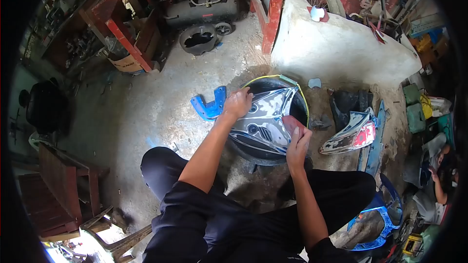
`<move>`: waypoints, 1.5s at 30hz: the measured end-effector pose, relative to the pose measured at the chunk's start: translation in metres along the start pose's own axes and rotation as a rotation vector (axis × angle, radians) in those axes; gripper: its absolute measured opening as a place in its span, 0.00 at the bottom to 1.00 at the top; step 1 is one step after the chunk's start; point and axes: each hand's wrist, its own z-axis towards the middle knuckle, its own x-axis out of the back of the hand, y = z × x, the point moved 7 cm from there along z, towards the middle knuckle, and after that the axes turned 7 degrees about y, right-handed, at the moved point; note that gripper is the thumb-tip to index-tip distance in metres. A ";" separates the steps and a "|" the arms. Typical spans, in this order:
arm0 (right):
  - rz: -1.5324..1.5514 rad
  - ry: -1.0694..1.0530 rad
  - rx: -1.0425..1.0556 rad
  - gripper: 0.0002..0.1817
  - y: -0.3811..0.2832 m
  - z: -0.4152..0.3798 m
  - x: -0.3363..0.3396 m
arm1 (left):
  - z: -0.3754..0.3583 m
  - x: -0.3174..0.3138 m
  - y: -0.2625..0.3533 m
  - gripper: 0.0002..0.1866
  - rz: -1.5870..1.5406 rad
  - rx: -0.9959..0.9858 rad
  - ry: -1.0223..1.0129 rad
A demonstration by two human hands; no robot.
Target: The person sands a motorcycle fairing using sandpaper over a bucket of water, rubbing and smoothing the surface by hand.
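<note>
Below, the left hand (238, 103) grips a glossy, angular fairing panel (265, 119); the right hand (298, 141) presses reddish sandpaper (292, 122) flat.

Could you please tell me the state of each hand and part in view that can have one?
left hand: gripping the upper left edge of the panel.
right hand: pressing a reddish pad on the panel.
silver panel: lying across the black tub, paint patchy.
tail light unit: lying on the ground, off the bike.
blue bracket: lying flat on the concrete, by the left hand.
</note>
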 end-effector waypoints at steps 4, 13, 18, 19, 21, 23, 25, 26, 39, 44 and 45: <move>-0.015 0.012 -0.115 0.17 0.000 -0.002 -0.008 | -0.003 0.001 -0.003 0.32 0.296 0.066 0.020; 0.200 0.137 -0.046 0.16 0.000 0.008 0.018 | -0.019 0.036 0.012 0.27 -0.071 0.034 0.066; 0.243 0.145 -0.030 0.15 -0.017 0.026 0.013 | -0.052 0.089 0.040 0.18 -0.366 -0.022 0.136; 0.257 0.140 -0.025 0.15 -0.024 0.032 0.012 | -0.055 0.088 0.032 0.18 -0.365 -0.019 0.136; 0.280 0.138 -0.017 0.14 -0.035 0.038 0.012 | -0.060 0.094 0.017 0.18 -0.471 -0.037 0.268; 0.287 0.118 -0.028 0.14 -0.046 0.044 0.012 | -0.077 0.098 0.015 0.18 -0.433 0.000 0.327; 0.294 0.135 -0.074 0.12 -0.048 0.045 0.014 | -0.095 0.096 0.000 0.18 -0.374 0.051 0.546; 0.247 0.203 0.037 0.11 -0.048 0.045 0.017 | -0.104 0.083 -0.012 0.18 -0.370 0.083 0.620; -0.117 0.033 -0.220 0.09 0.077 0.030 -0.069 | -0.164 -0.001 -0.055 0.14 -0.328 0.496 0.722; -0.255 0.048 -0.508 0.13 0.150 0.035 -0.101 | -0.157 -0.018 -0.075 0.19 -0.167 0.448 0.744; -0.252 0.022 -0.534 0.13 0.150 0.039 -0.105 | -0.156 -0.016 -0.072 0.21 -0.121 0.417 0.782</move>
